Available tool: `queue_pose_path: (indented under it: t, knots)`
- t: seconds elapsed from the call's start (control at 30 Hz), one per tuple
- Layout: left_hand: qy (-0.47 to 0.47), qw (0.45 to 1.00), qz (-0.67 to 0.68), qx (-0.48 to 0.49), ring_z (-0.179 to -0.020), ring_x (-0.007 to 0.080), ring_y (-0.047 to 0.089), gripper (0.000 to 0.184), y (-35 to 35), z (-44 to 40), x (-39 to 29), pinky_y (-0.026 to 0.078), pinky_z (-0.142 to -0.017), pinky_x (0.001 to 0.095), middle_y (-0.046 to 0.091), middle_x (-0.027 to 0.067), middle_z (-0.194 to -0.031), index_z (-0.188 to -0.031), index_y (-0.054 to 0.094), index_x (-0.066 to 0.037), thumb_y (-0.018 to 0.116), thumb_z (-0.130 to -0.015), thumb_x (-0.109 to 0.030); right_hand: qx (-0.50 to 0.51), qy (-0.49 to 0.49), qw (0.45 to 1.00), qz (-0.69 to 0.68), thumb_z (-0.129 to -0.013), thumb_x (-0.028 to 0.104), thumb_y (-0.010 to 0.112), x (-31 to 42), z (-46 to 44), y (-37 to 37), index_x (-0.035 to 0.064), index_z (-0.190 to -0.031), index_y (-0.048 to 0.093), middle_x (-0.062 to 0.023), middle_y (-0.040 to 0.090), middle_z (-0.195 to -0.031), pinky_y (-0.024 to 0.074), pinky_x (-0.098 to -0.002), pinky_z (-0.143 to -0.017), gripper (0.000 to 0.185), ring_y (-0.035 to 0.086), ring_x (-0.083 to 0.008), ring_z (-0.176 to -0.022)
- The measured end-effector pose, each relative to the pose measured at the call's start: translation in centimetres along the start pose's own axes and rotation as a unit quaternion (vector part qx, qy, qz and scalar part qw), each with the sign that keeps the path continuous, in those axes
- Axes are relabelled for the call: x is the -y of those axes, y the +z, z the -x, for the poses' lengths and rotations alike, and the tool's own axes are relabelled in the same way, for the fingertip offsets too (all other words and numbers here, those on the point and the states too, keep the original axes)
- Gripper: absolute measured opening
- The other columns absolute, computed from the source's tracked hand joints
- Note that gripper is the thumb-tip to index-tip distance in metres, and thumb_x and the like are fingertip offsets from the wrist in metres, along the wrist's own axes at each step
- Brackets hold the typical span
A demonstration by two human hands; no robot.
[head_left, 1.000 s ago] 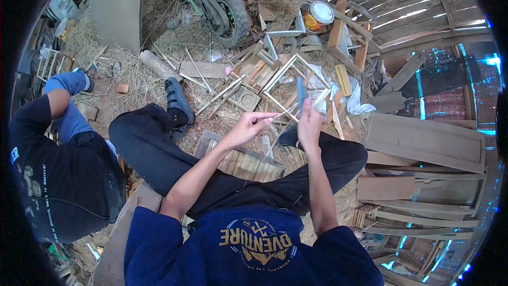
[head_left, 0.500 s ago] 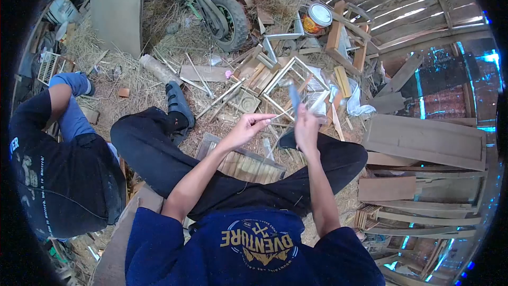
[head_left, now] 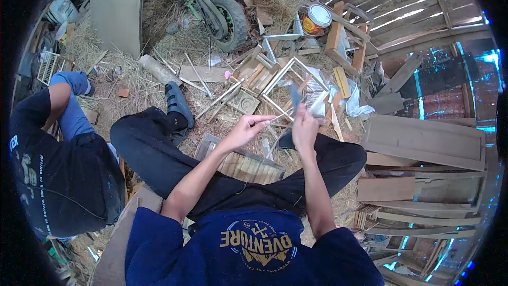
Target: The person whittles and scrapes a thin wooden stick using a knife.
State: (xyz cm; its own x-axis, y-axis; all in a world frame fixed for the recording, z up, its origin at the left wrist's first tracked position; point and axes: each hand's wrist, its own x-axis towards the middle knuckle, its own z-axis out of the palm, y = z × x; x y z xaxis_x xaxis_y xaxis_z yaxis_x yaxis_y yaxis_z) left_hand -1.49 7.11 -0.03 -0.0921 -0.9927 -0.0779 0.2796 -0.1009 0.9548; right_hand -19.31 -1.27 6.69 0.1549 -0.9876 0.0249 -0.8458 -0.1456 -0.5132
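Note:
Between thumb and fingers my left hand [head_left: 246, 131] pinches a thin pale stick [head_left: 276, 118], whose free end points toward the right. My right hand [head_left: 305, 131] is wrapped round the handle of a knife, and its broad grey blade [head_left: 295, 95] points up and away from me, close to the stick's end. The handle is hidden in the fingers. Beyond both hands lies a small pale wooden frame [head_left: 280, 77] among loose strips. A slatted wooden panel [head_left: 248, 167] rests on the ground between my legs.
At the left a person in a dark shirt [head_left: 69, 185] sits close by. A motorbike wheel [head_left: 233, 24] and a paint can [head_left: 318, 17] stand ahead. Boards and a cabinet door [head_left: 426, 140] lie at the right. Straw and wood scraps cover the ground.
My right hand and the blade have shifted slightly left and down from a second ago, and the blade has tilted left. The left hand keeps its pinch, nearly in place.

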Motion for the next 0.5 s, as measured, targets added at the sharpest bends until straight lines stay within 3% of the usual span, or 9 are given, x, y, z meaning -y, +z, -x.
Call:
queue_pose_path:
  t: [0.1,0.2,0.23,0.33,0.37,0.43,0.5]
  knots:
    - [0.015,1.000,0.003,-0.002,-0.062,0.0011,0.035,0.034,0.1,-0.6,0.9,0.029,-0.054,0.0215,0.045,-0.0104,-0.067,-0.130,0.064,-0.003,0.057,-0.102,-0.021,0.009,-0.061,0.998,0.028,-0.106,0.047,0.034,-0.4,1.1,1.1,0.0011,-0.092,0.072,-0.0251,0.059,-0.060,0.0481,-0.0530,-0.063,0.060,0.063,-0.0468,-0.065]
    - [0.041,0.999,0.011,-0.013,-0.062,0.0009,0.036,0.035,0.1,-0.6,1.2,0.030,-0.054,0.0216,0.047,-0.0106,-0.068,-0.130,0.063,-0.003,0.058,-0.101,-0.021,-0.017,0.032,0.999,-0.016,-0.105,0.046,0.035,-0.5,-0.1,0.0,0.0030,-0.093,0.072,-0.0260,0.060,-0.062,0.0492,-0.0530,-0.064,0.058,0.063,-0.0472,-0.067]
    - [0.062,0.998,0.015,-0.020,-0.062,0.0007,0.037,0.035,0.3,-0.7,1.4,0.031,-0.054,0.0217,0.048,-0.0107,-0.068,-0.131,0.063,-0.003,0.058,-0.101,-0.021,-0.009,0.012,1.000,-0.009,-0.105,0.046,0.035,-0.4,0.1,0.2,0.0027,-0.093,0.072,-0.0259,0.059,-0.062,0.0488,-0.0525,-0.063,0.058,0.063,-0.0469,-0.066]
    - [-0.007,1.000,0.026,-0.012,-0.061,0.0004,0.038,0.035,0.1,-0.3,-0.2,0.032,-0.054,0.0217,0.049,-0.0106,-0.068,-0.131,0.063,-0.004,0.058,-0.101,-0.021,0.013,-0.082,0.996,0.030,-0.106,0.045,0.035,0.0,1.3,1.1,0.0013,-0.092,0.071,-0.0259,0.058,-0.061,0.0477,-0.0505,-0.061,0.059,0.063,-0.0457,-0.064]
    - [-0.052,0.998,0.029,-0.010,-0.060,0.0003,0.038,0.035,-0.2,0.1,-1.1,0.032,-0.053,0.0216,0.050,-0.0105,-0.068,-0.131,0.063,-0.004,0.058,-0.101,-0.022,0.002,-0.054,0.998,0.010,-0.106,0.046,0.035,-0.2,1.0,1.0,0.0014,-0.092,0.071,-0.0265,0.058,-0.061,0.0476,-0.0511,-0.062,0.059,0.063,-0.0457,-0.065]
    - [-0.025,0.999,0.018,-0.008,-0.058,0.0005,0.036,0.035,0.1,0.2,-1.8,0.030,-0.052,0.0212,0.049,-0.0103,-0.068,-0.131,0.063,-0.005,0.058,-0.101,-0.022,-0.016,0.004,0.999,-0.031,-0.105,0.047,0.035,-0.1,0.0,0.6,0.0017,-0.093,0.071,-0.0277,0.058,-0.063,0.0475,-0.0523,-0.063,0.059,0.063,-0.0457,-0.066]
    - [-0.027,0.999,0.032,-0.008,-0.057,0.0007,0.035,0.035,0.1,0.5,-1.6,0.029,-0.051,0.0209,0.049,-0.0105,-0.068,-0.131,0.063,-0.006,0.058,-0.101,-0.023,0.006,0.002,1.000,-0.014,-0.105,0.047,0.036,0.0,-0.2,0.7,0.0015,-0.095,0.071,-0.0267,0.058,-0.062,0.0472,-0.0529,-0.064,0.058,0.063,-0.0460,-0.066]
